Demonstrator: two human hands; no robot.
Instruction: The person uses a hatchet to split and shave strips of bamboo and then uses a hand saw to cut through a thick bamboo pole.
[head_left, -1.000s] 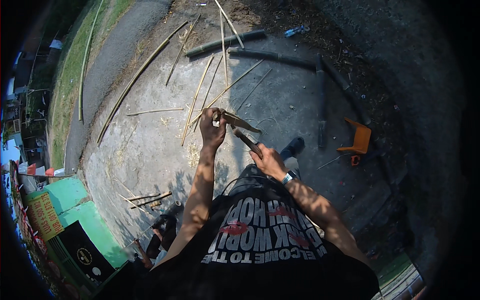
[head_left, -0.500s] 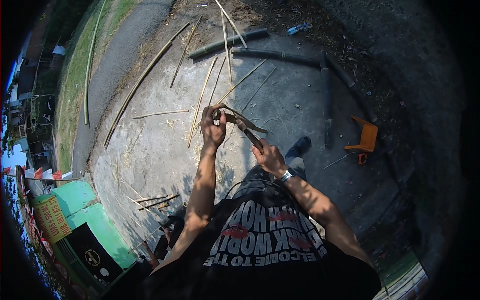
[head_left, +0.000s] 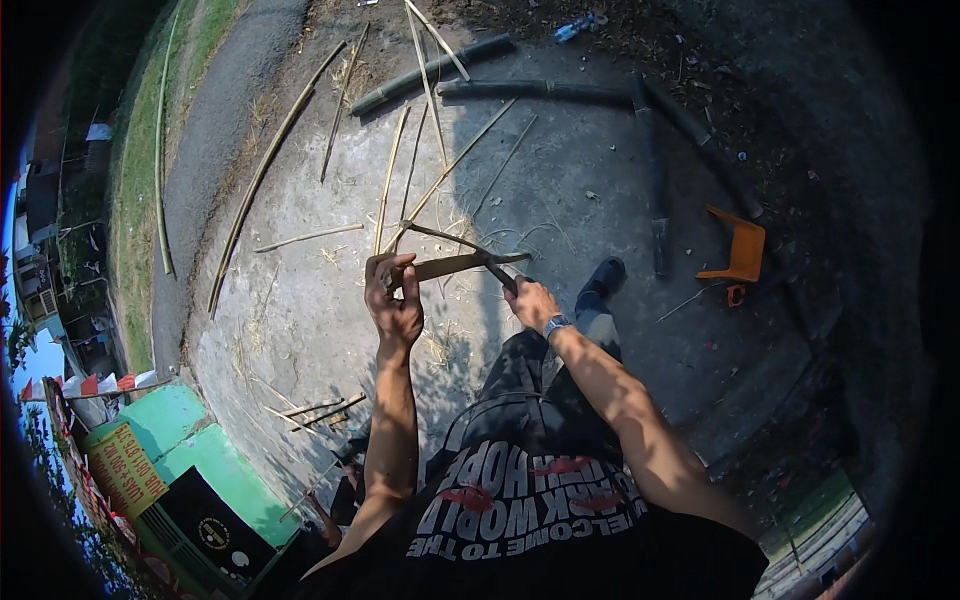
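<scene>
My left hand [head_left: 393, 300] is closed on the left end of a short brown bamboo slat [head_left: 445, 267], which points to the right. In my right hand [head_left: 533, 305], the fingers wrap around the handle of a blade-like tool [head_left: 506, 277]. Its thin, dark upper part bends off to the left above the slat. Tool and slat cross just ahead of my right hand and seem to touch there; the exact contact is too small to make out. Below them on the concrete lie long, pale bamboo strips [head_left: 461, 162].
Thick bamboo poles [head_left: 540, 91] lie at the far side. An orange plastic chair [head_left: 745, 250] rests on the right. A long bamboo pole [head_left: 262, 185] lies at the left, and short sticks [head_left: 318, 408] lie near the lower left, where another person is partly visible. My shoe [head_left: 603, 275] is ahead.
My left hand has moved left and slightly nearer with the slat, away from my right hand. More of the slat shows between the hands. The whole view has shifted a little.
</scene>
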